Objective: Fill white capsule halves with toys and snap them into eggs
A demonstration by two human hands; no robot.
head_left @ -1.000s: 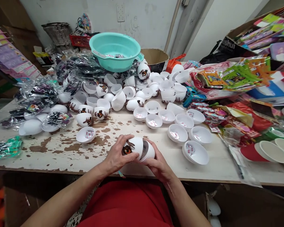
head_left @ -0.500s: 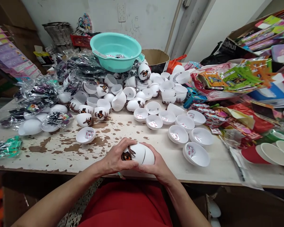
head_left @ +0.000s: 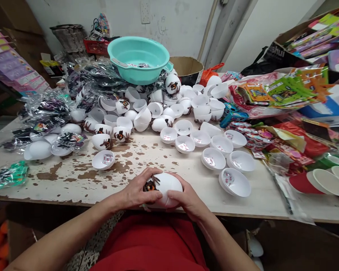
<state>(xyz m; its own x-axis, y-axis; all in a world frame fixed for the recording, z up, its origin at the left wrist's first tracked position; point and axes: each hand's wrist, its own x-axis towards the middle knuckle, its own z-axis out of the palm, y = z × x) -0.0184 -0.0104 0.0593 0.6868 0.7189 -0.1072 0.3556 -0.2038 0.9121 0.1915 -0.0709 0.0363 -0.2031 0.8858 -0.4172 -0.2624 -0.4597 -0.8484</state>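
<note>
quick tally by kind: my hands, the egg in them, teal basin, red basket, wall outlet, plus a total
hands: 2 (left hand, right hand)
held white egg: 1
teal basin: 1
red basket: 1
wall outlet: 1
total: 6

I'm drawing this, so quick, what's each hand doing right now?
Left hand: closed, holding the white egg at its patterned end.
Right hand: closed, holding the same egg at its plain end.
</note>
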